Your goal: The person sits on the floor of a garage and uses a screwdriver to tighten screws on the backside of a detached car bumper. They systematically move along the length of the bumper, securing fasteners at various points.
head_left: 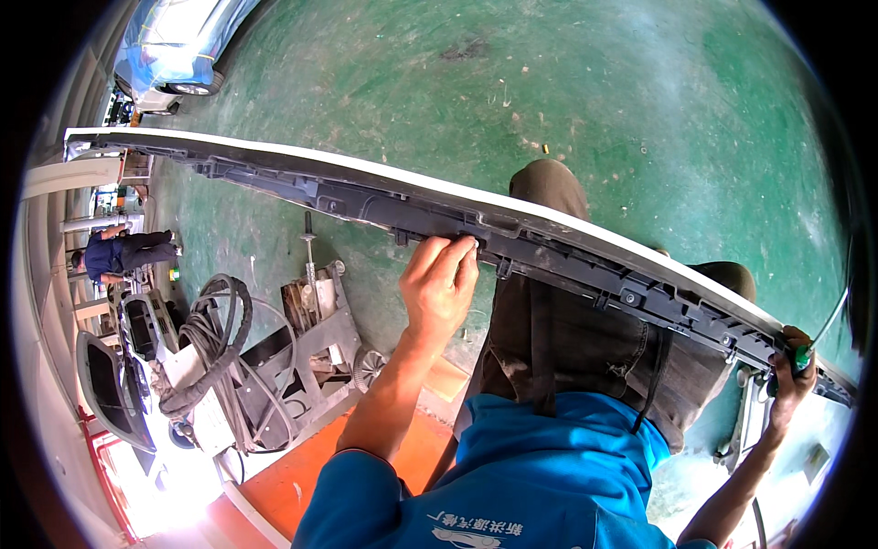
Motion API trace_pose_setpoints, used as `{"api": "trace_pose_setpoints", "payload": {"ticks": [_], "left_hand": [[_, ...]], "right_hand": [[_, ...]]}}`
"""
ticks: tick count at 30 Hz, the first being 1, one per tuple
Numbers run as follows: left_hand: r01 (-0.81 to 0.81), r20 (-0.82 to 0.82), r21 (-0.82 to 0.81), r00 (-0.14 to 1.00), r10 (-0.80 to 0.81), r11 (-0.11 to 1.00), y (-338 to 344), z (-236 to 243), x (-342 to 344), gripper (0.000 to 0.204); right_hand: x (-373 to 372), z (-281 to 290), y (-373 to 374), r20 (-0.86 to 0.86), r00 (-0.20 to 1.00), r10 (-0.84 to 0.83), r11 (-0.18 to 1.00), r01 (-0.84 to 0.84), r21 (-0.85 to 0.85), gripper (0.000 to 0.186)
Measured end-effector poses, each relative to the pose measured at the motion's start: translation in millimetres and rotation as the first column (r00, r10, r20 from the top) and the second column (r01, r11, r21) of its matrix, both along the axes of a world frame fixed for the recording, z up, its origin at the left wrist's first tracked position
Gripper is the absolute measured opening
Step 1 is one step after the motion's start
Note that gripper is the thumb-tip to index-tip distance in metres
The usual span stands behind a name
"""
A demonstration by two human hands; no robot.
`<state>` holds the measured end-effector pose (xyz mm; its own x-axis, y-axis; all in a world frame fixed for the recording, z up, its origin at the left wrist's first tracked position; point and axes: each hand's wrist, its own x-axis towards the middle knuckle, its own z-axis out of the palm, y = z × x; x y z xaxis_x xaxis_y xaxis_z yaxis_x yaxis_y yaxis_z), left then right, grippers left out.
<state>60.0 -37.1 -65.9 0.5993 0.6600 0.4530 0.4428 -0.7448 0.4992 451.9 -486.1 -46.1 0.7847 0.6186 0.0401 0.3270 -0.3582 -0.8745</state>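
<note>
A long black plastic car trim panel [393,209] with a white outer edge lies slantwise across my thighs, from far left to near right. Ribs, clips and brackets line its black inner side. At the panel's middle, my left hand [439,288] is closed in a pinch against the near edge. A tiny pale bit shows at its fingertips, too small to name. Near the panel's right end, my right hand [790,382] is wrapped round a green-and-black-handled screwdriver [803,358]. The screwdriver's thin shaft points up and away to the right.
A metal machine [315,329] with coiled cables [215,348] stands at left, beside an orange surface [302,471]. Farther left is another person [133,252]. A car under plastic sheeting [183,46] stands at far left. Small debris dots the green floor [640,101].
</note>
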Motion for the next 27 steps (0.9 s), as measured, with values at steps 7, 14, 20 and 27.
{"api": "trace_pose_setpoints", "payload": {"ticks": [7,14,20,27], "left_hand": [[-0.051,0.031,0.015,0.998,0.05,0.999,-4.3,-3.5,0.0,0.023],[-0.126,0.026,-0.079,0.991,0.129,0.989,-7.1,-3.1,2.9,0.02],[-0.099,0.075,-0.065,0.992,0.103,0.993,-5.9,-7.1,2.6,0.018],[-0.105,0.051,-0.113,0.992,0.112,0.988,-7.4,-7.5,1.9,0.017]], "right_hand": [[3.7,-3.5,-2.4,0.037,0.999,0.016,1.0,-0.016,-0.001,0.03],[1.9,-3.2,-2.4,0.004,1.0,0.016,1.0,-0.016,0.022,0.031],[0.2,-0.9,-4.5,-0.028,1.0,0.01,1.0,-0.01,0.007,0.031],[-5.8,5.9,1.9,-0.061,0.996,-0.061,0.997,0.058,-0.046,0.031]]}}
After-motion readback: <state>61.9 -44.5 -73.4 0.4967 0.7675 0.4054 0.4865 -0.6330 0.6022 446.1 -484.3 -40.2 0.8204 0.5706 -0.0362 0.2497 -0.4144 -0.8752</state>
